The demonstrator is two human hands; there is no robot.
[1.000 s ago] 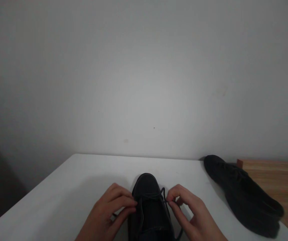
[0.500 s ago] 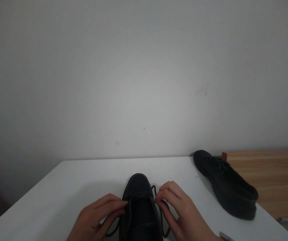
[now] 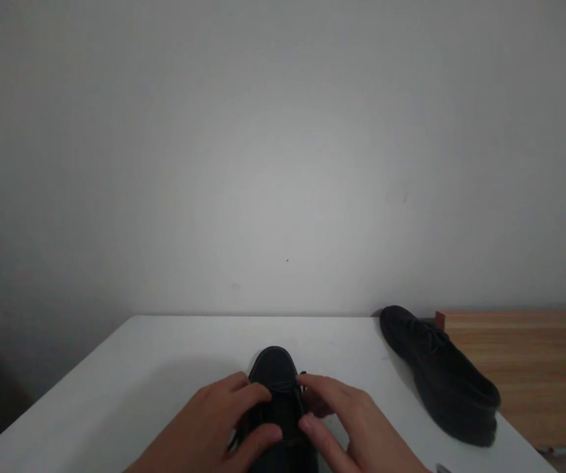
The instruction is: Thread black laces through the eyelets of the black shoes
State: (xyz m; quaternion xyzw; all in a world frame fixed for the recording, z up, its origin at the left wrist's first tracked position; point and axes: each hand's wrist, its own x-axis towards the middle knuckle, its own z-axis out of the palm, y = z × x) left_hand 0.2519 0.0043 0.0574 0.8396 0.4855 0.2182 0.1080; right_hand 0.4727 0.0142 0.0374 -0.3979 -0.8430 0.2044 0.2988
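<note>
A black lace-up shoe (image 3: 274, 365) points toe-away on the white table, its heel end cut off by the lower frame edge. My left hand (image 3: 228, 420) lies over the shoe's left side, thumb and forefinger apart above the opening. On the right side, my right hand (image 3: 347, 420) touches the upper near the lace (image 3: 283, 386) with its fingertips, thumb and forefinger apart. A bit of dark lace shows beside the right forefinger. Both hands hide much of the shoe's sides.
Another black shoe (image 3: 440, 374) lies at the table's right edge. Behind it to the right is a wood-grain board (image 3: 519, 374). A plain grey wall (image 3: 283, 164) rises behind the white table (image 3: 165, 348).
My left hand has moved right, over the shoe opening, and its pinch has spread. My right hand has moved left onto the shoe and its fingers have parted. The view has shifted slightly.
</note>
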